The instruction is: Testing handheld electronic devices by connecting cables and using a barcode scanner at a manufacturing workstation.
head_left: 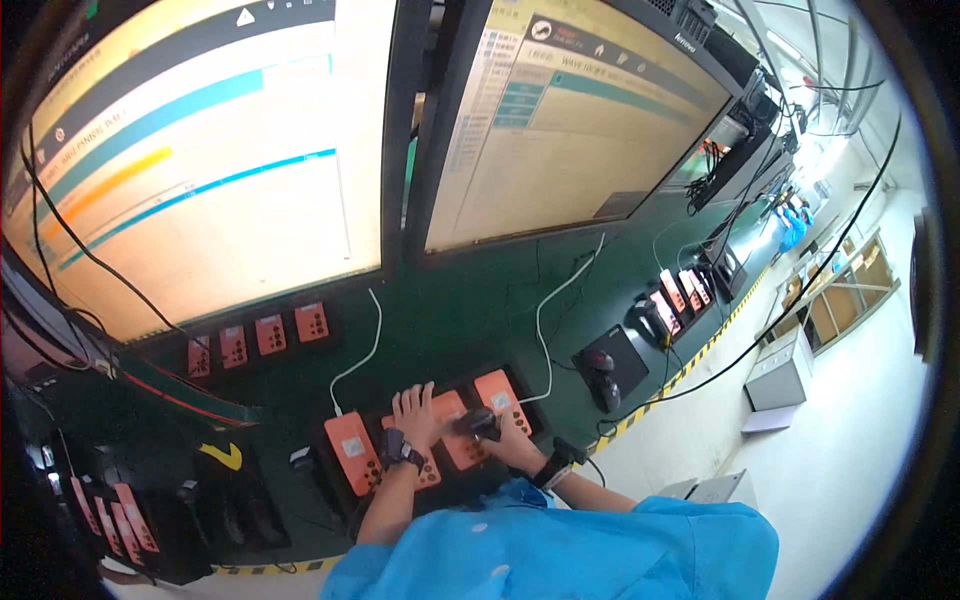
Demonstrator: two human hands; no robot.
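Several orange phones lie back-up in a row on a dark tray before me. My left hand (414, 418) lies on the row with its fingers stretched out, partly covering an orange phone (428, 470). In my right hand (512, 446) is a black handheld scanner (476, 424), slightly blurred, held over another orange phone (464, 455). White cables run to the leftmost phone (350, 450) and the rightmost phone (497, 390). Each of these two carries a pale label. Dark straps with small devices are around both wrists.
Two large monitors (570, 130) stand behind the phones on the green tabletop (480, 300). More orange phones (270, 334) lie below the left screen, and others (130, 515) at far left. A mouse (606, 392) rests on a black pad (630, 355). Yellow-black tape (690, 370) marks the table edge.
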